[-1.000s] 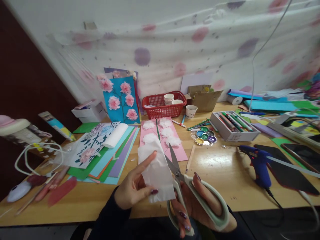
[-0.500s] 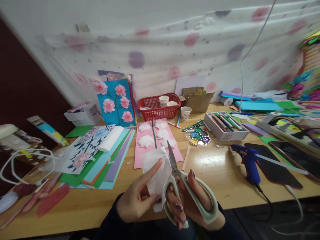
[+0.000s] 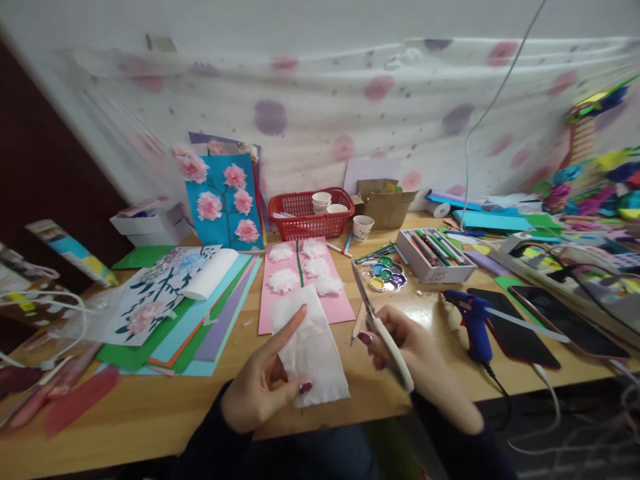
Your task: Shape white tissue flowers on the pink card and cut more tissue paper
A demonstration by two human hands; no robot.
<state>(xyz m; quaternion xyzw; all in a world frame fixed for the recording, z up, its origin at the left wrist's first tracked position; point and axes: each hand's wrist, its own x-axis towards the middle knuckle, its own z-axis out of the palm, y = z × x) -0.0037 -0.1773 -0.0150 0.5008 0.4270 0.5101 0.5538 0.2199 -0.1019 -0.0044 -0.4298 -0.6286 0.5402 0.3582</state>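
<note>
A white tissue piece (image 3: 316, 353) is pinched along its left side between the thumb and fingers of my left hand (image 3: 265, 383). My right hand (image 3: 413, 357) grips a pair of scissors (image 3: 381, 327) with pale handles, the blades pointing up and away, apart from the tissue. From this side the scissors look edge-on and their blades lie close together. Just beyond the tissue lies a pink card (image 3: 270, 313) bearing white fluffy flowers (image 3: 283, 281) and a green stem (image 3: 300, 263).
A blue glue gun (image 3: 473, 323) and phones (image 3: 515, 327) lie at the right. Behind stand a marker box (image 3: 440, 263), paint palette (image 3: 385, 275), paper cup (image 3: 363, 228) and red basket (image 3: 310, 223). Coloured paper sheets (image 3: 220, 340) and a blue flower picture (image 3: 227, 227) are at left.
The scissors have come away from the tissue and swung to the right, turning edge-on and closing. The tissue now hangs wider and flatter in my left hand. The view has shifted slightly right.
</note>
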